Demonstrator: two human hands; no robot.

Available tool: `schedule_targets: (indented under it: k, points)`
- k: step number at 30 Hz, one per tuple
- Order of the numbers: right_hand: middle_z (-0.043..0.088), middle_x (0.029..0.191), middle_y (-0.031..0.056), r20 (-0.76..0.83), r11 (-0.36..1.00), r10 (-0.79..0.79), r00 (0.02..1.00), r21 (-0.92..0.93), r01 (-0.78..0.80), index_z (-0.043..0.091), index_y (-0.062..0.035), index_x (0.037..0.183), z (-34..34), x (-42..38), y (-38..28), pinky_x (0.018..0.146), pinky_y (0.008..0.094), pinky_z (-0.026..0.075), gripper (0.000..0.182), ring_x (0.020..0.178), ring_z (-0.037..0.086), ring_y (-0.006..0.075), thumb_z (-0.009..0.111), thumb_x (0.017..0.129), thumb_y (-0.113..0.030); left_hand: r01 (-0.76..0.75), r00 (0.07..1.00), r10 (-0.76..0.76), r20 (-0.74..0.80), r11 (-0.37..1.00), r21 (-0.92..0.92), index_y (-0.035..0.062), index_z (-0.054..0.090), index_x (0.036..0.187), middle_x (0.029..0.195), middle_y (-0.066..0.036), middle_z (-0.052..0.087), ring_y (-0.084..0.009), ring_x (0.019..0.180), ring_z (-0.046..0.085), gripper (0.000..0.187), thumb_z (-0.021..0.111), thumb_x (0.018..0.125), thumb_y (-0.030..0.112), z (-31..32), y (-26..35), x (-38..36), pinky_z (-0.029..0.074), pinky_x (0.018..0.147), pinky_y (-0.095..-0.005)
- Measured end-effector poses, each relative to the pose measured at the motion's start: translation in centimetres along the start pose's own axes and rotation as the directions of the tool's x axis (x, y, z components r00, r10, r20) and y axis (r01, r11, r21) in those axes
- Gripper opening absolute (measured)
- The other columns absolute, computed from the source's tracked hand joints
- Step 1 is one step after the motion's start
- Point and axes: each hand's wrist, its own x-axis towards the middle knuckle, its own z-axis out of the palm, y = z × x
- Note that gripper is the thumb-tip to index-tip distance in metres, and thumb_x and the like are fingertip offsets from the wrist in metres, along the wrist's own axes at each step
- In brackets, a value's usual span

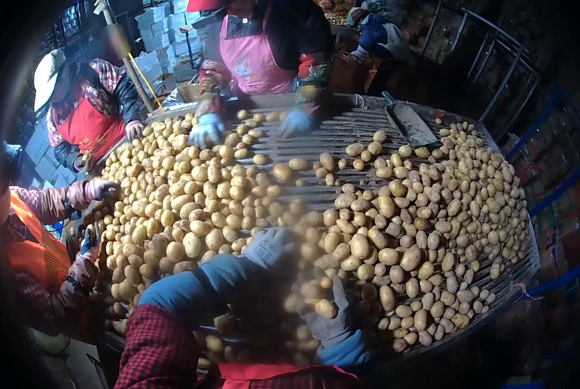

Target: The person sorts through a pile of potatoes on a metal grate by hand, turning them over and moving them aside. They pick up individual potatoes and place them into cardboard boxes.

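My left hand, in a grey-white glove below a blue sleeve cover, reaches across the potatoes near the middle of the slatted table. Its fingers stretch to the right, and their tips are blurred. Lower down, my right hand wears a grey glove with a blue cuff. Its fingers are apart, and a potato lies against them. Between my two hands, several potatoes are smeared by motion. Whether the right fingers grip any of them does not show clearly.
Across the slatted table, a person in a pink apron has both blue-gloved hands at the potatoes. More people work along the left side. A metal scoop rests at the far edge. Blue rails stand to the right.
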Motion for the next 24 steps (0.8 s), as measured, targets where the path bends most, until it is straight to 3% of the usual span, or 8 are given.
schedule_targets:
  k: [4,6,9,14,19,21,23,24]
  points:
    - [0.058,0.136,0.0123,0.106,0.990,-0.002,0.994,0.138,-0.013,0.048,-0.0139,0.149,-1.4,0.7,0.8,0.089,0.0429,0.054,0.057,0.121,0.058,0.0344,0.046,0.108,-0.053,-0.038,0.991,0.035,0.129,0.999,0.023,0.0273,0.066,0.125,0.143,-0.017,0.049,-0.0367,0.126,0.055,0.035,0.063,0.091,0.039,-0.8,0.3,0.0,0.051,0.087,-0.0541]
    - [0.057,0.137,0.0129,0.124,0.989,0.001,0.992,0.143,-0.019,0.049,-0.0138,0.147,-1.1,0.5,0.6,0.088,0.0424,0.053,0.054,0.121,0.058,0.0347,0.046,0.108,-0.051,-0.177,0.984,0.176,-0.033,0.984,-0.034,0.0234,0.069,0.118,0.139,-0.018,0.052,-0.0389,0.122,0.056,0.034,0.066,0.090,0.042,0.4,-1.0,0.5,0.052,0.091,-0.0533]
    - [0.058,0.135,0.0145,0.010,0.999,-0.028,1.000,-0.034,0.028,0.052,-0.0125,0.144,0.8,-0.6,-0.3,0.084,0.0414,0.054,0.049,0.120,0.059,0.0351,0.046,0.109,-0.046,-0.083,0.989,0.104,0.109,0.980,-0.183,0.0198,0.070,0.117,0.136,-0.018,0.054,-0.0392,0.119,0.058,0.031,0.065,0.092,0.038,-2.5,-0.1,1.7,0.052,0.093,-0.0510]
    - [0.059,0.134,0.0168,-0.020,0.997,-0.008,1.000,0.080,0.009,0.052,-0.0118,0.144,1.8,-1.5,-0.6,0.083,0.0396,0.055,0.050,0.120,0.059,0.0359,0.045,0.109,-0.047,-0.127,0.992,0.125,-0.033,0.989,-0.070,0.0178,0.070,0.113,0.129,-0.018,0.056,-0.0381,0.114,0.060,0.027,0.063,0.093,0.034,0.7,-0.3,0.5,0.053,0.090,-0.0503]
    - [0.062,0.129,0.0172,0.069,0.986,0.005,0.998,0.169,-0.016,0.051,-0.0103,0.144,-0.7,0.3,0.4,0.078,0.0363,0.056,0.051,0.116,0.061,0.0348,0.046,0.109,-0.047,0.041,0.992,-0.004,0.127,0.955,-0.293,0.0096,0.070,0.113,0.113,-0.016,0.065,-0.0364,0.102,0.065,0.025,0.066,0.094,0.025,-3.1,0.5,2.0,0.054,0.092,-0.0437]
    - [0.059,0.133,0.0164,0.063,0.984,0.046,0.997,0.170,-0.057,0.049,-0.0120,0.147,-0.8,0.2,0.3,0.085,0.0408,0.057,0.052,0.120,0.060,0.0343,0.049,0.108,-0.046,0.081,0.991,-0.108,-0.076,0.950,-0.300,0.0086,0.071,0.107,0.098,-0.013,0.066,-0.0303,0.092,0.066,0.024,0.077,0.086,0.017,-4.1,0.7,1.3,0.054,0.078,-0.0411]
    - [0.057,0.138,0.0157,0.132,0.985,0.061,0.989,0.155,-0.082,0.046,-0.0137,0.150,-1.1,0.5,0.2,0.094,0.0450,0.057,0.054,0.125,0.058,0.0326,0.051,0.107,-0.045,0.118,0.913,-0.381,-0.146,0.589,-0.800,0.0059,0.067,0.111,0.102,-0.004,0.068,-0.0153,0.089,0.065,0.018,0.073,0.094,0.012,-2.1,-0.5,0.9,0.053,0.072,-0.0317]
    - [0.057,0.138,0.0159,0.171,0.982,0.054,0.984,0.167,-0.082,0.045,-0.0134,0.150,-1.2,0.5,0.3,0.096,0.0443,0.057,0.054,0.124,0.059,0.0311,0.052,0.107,-0.044,0.191,0.826,-0.549,0.128,0.060,-0.980,0.0052,0.066,0.112,0.106,-0.003,0.069,-0.0110,0.090,0.064,0.017,0.071,0.097,0.010,-1.3,-0.4,0.8,0.053,0.072,-0.0285]
